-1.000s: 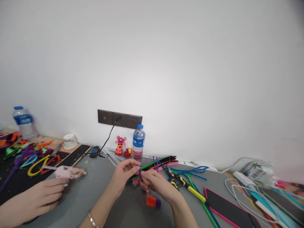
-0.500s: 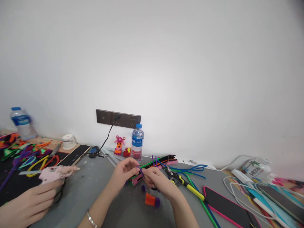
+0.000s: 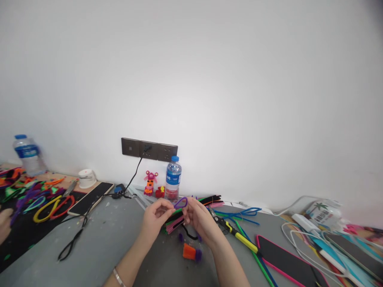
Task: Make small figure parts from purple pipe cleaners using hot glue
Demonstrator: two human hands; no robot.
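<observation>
My left hand (image 3: 155,218) and my right hand (image 3: 200,220) are raised over the grey table (image 3: 119,235), fingertips close together. Between them they pinch a purple pipe cleaner (image 3: 181,202) bent into a small loop. Under my hands lies a bundle of coloured pipe cleaners (image 3: 197,207). A small orange and purple pipe-cleaner piece (image 3: 191,252) sits on the table near my right wrist. Yellow-handled pliers (image 3: 236,234) lie just to the right of my right hand.
A water bottle (image 3: 173,179) and a small pink and orange figure (image 3: 150,183) stand by the wall under the socket strip (image 3: 149,148). A black cable (image 3: 74,239) trails left. Another person's hand (image 3: 4,229) shows at the left edge beside loose pipe cleaners (image 3: 44,201). Phones (image 3: 284,263) and cables lie right.
My hands rose a little and the purple pipe cleaner is now bent into a loop. The other person's hand with the pink glue gun has withdrawn to the left edge.
</observation>
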